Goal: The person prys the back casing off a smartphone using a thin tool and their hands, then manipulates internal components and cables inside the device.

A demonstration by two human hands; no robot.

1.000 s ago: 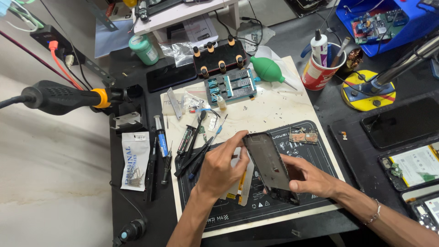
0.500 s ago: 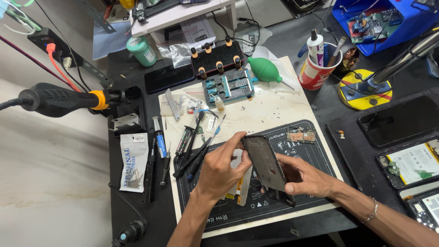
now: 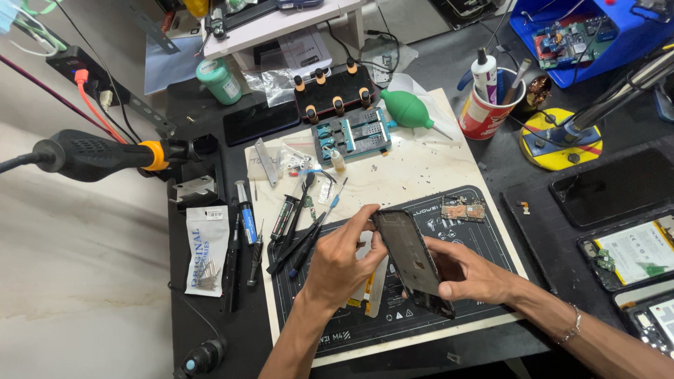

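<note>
A dark phone frame (image 3: 413, 261) is held tilted on edge above the black work mat (image 3: 449, 312). My left hand (image 3: 342, 261) grips its upper left corner with fingertips. From the right, my right hand (image 3: 472, 272) holds the lower end, thumb on its face. Under my left hand a pale flat phone part with orange flex (image 3: 371, 291) lies on the mat. A small circuit board (image 3: 463, 208) rests at the mat's top right.
Several screwdrivers and tweezers (image 3: 295, 228) lie left of the mat. A hot-air handle (image 3: 98, 156) sits at left, a board holder (image 3: 352, 133) and green blower (image 3: 408, 109) behind, a red cup (image 3: 484, 112) of tools and opened phones (image 3: 635, 249) at right.
The phone frame has stayed in both hands, shifting only slightly; my left fingers have adjusted at its top corner.
</note>
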